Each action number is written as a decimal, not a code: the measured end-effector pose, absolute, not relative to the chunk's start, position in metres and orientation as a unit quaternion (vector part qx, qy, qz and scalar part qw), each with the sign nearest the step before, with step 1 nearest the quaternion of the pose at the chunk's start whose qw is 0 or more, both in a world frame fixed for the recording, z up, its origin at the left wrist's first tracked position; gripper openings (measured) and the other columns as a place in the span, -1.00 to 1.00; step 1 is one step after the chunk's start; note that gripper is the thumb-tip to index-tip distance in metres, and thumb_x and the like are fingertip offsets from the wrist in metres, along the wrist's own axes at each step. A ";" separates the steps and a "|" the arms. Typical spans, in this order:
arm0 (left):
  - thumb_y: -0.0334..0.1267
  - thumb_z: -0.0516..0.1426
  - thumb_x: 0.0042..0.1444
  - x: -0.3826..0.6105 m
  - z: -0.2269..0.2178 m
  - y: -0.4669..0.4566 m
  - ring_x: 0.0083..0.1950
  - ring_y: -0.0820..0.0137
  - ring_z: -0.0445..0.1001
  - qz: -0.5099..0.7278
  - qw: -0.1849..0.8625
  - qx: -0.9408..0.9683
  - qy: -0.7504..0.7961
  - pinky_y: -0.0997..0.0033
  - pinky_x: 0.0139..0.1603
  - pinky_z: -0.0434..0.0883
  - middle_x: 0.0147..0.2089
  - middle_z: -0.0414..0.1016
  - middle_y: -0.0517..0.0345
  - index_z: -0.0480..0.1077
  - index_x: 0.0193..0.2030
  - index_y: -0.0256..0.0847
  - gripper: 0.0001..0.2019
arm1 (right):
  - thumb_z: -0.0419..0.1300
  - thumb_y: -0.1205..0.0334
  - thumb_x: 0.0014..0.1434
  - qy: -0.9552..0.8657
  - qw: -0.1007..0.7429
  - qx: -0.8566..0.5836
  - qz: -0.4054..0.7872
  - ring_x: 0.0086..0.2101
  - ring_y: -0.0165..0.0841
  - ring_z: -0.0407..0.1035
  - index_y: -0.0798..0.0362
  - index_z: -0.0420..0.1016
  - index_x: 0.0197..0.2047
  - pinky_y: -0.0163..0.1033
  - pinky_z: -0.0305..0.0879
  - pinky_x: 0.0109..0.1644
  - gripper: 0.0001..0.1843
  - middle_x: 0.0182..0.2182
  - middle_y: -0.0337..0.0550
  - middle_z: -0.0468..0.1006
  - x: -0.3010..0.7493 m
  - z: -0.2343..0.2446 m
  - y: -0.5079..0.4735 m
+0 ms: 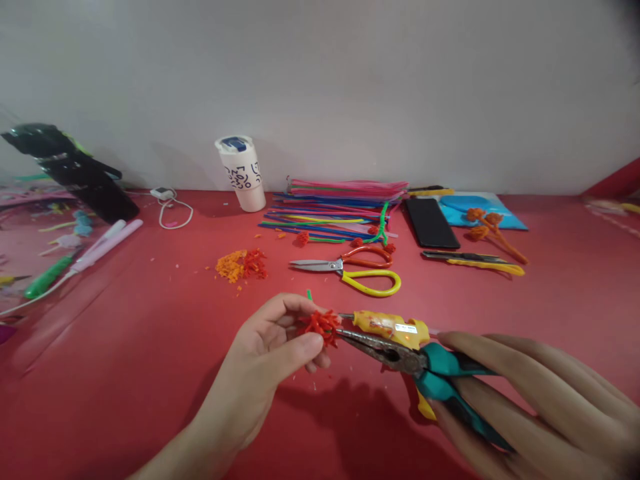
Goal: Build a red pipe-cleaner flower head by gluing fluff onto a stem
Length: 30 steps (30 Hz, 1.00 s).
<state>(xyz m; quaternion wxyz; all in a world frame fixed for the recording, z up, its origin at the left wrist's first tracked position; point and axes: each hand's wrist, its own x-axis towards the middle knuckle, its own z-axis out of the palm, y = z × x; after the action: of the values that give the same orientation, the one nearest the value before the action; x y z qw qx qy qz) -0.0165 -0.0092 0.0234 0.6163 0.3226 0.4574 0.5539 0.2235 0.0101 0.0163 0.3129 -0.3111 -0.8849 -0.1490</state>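
Observation:
Between the thumb and fingers of my left hand (273, 360) is a red fuzzy flower (321, 323) made of short pipe cleaner pieces. A bit of green stem shows above those fingers. My right hand (540, 400) grips needle-nose pliers (395, 357) by their teal and black handles. The plier tips meet the flower's right edge; whether they pinch a piece is too small to tell. Just behind the pliers lies a yellow glue gun (387, 325), its nozzle pointing at the flower and its handle partly hidden.
Red-and-yellow-handled scissors (345, 268) lie beyond my hands, beside a pile of orange and red clippings (240, 265). Behind are pipe cleaners (335, 207), a white tumbler (243, 173), a black phone (431, 222) and a utility knife (473, 261). A black bottle (75, 170) leans at left.

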 end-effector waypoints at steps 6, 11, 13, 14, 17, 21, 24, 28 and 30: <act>-0.28 0.27 -0.01 -0.017 0.021 -0.009 -0.44 0.45 0.53 0.553 0.626 0.315 0.451 0.57 -0.41 0.40 -0.43 0.59 0.09 0.48 -0.26 -0.24 -0.84 | 0.11 0.33 0.21 -0.884 0.323 -0.320 -0.112 -0.28 -0.27 0.36 0.02 0.40 -0.30 -0.12 0.28 -0.18 -0.93 -0.24 -0.07 0.48 0.224 0.013 0.009; -0.31 0.30 -0.04 -0.017 0.019 -0.009 -0.47 0.47 0.54 0.551 0.639 0.303 0.443 0.57 -0.40 0.43 -0.43 0.61 0.11 0.53 -0.24 -0.23 -0.82 | 0.09 0.33 0.23 -0.887 0.318 -0.313 -0.121 -0.30 -0.28 0.34 0.01 0.37 -0.32 -0.15 0.27 -0.20 -0.92 -0.27 -0.08 0.47 0.221 0.016 0.011; -0.32 0.29 -0.03 -0.017 0.019 -0.009 -0.46 0.46 0.55 0.551 0.644 0.303 0.436 0.59 -0.40 0.44 -0.42 0.62 0.10 0.55 -0.25 -0.23 -0.84 | 0.08 0.32 0.23 -0.888 0.314 -0.313 -0.125 -0.30 -0.27 0.34 -0.01 0.37 -0.31 -0.15 0.26 -0.22 -0.91 -0.28 -0.09 0.48 0.221 0.017 0.011; -0.32 0.29 -0.03 -0.016 0.019 -0.009 -0.46 0.46 0.55 0.552 0.645 0.302 0.433 0.59 -0.41 0.44 -0.42 0.62 0.10 0.55 -0.26 -0.23 -0.84 | 0.07 0.32 0.24 -0.889 0.311 -0.313 -0.124 -0.30 -0.27 0.34 -0.01 0.37 -0.30 -0.15 0.26 -0.23 -0.91 -0.28 -0.09 0.48 0.221 0.017 0.011; -0.31 0.30 -0.04 -0.015 0.020 -0.008 -0.46 0.45 0.56 0.551 0.650 0.296 0.431 0.59 -0.42 0.44 -0.43 0.63 0.09 0.56 -0.26 -0.24 -0.84 | 0.08 0.34 0.22 -0.889 0.307 -0.314 -0.128 -0.30 -0.27 0.35 -0.01 0.37 -0.30 -0.15 0.26 -0.22 -0.91 -0.27 -0.10 0.49 0.221 0.016 0.011; -0.32 0.31 -0.06 -0.015 0.023 -0.008 -0.46 0.43 0.57 0.548 0.655 0.285 0.435 0.56 -0.41 0.46 -0.42 0.63 0.07 0.56 -0.27 -0.25 -0.83 | 0.07 0.34 0.23 -0.891 0.307 -0.306 -0.137 -0.29 -0.26 0.37 0.00 0.39 -0.29 -0.15 0.27 -0.20 -0.90 -0.29 -0.11 0.51 0.222 0.016 0.012; -0.33 0.30 -0.05 -0.014 0.025 -0.009 -0.46 0.43 0.56 0.549 0.657 0.284 0.431 0.56 -0.41 0.45 -0.44 0.62 0.08 0.56 -0.28 -0.25 -0.85 | 0.04 0.35 0.25 -0.892 0.309 -0.298 -0.139 -0.29 -0.27 0.37 0.02 0.42 -0.28 -0.15 0.28 -0.17 -0.85 -0.31 -0.12 0.52 0.220 0.017 0.012; -0.33 0.29 -0.02 -0.015 0.025 -0.009 -0.46 0.44 0.56 0.545 0.663 0.288 0.425 0.57 -0.41 0.44 -0.45 0.62 0.09 0.55 -0.27 -0.24 -0.86 | 0.02 0.39 0.26 -0.888 0.320 -0.293 -0.152 -0.26 -0.23 0.37 0.05 0.44 -0.29 -0.10 0.29 -0.10 -0.81 -0.31 -0.10 0.53 0.219 0.016 0.010; -0.31 0.30 -0.03 -0.015 0.025 -0.008 -0.46 0.44 0.55 0.543 0.665 0.288 0.424 0.56 -0.41 0.44 -0.45 0.62 0.09 0.55 -0.28 -0.25 -0.86 | 0.03 0.39 0.25 -0.890 0.310 -0.285 -0.171 -0.28 -0.21 0.36 0.06 0.44 -0.30 -0.08 0.30 -0.13 -0.82 -0.32 -0.08 0.53 0.221 0.015 0.009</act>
<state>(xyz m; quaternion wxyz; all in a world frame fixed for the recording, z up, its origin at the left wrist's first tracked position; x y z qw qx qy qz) -0.0145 -0.0083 0.0250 0.6653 0.2880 0.4241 0.5427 0.2207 0.0092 0.0150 0.3103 -0.2855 -0.8905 -0.1710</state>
